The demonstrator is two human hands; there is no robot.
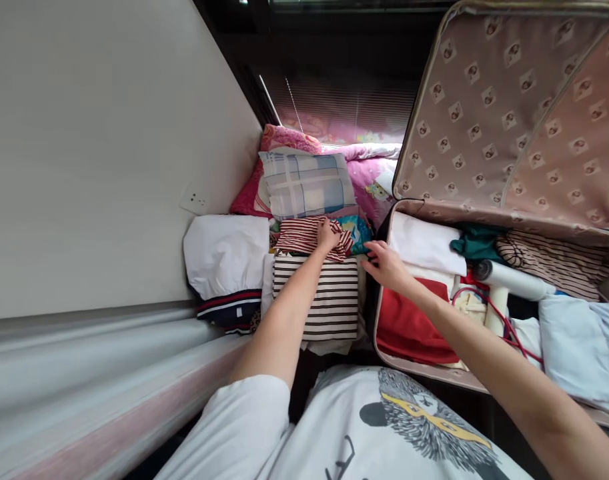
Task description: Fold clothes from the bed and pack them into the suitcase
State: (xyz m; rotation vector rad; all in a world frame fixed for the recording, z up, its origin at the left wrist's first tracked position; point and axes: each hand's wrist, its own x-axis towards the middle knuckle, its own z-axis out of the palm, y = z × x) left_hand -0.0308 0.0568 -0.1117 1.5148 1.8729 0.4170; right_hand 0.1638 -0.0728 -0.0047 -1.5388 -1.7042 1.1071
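My left hand is closed on a red-and-white striped garment, its fabric bunched up around the fingers. This garment lies on the clothes pile, just behind a folded white top with black stripes. A blue patterned cloth shows between my two hands. To the right, my right hand hovers near the suitcase's left edge, fingers apart and holding nothing. Below that hand, inside the open suitcase, sits a folded red garment, with a folded white cloth behind it.
A white hair dryer with a red cord lies among clothes in the suitcase, whose lid stands raised. White and navy clothes are stacked by the left wall. A plaid pillow rests at the back. A curtain hangs at lower left.
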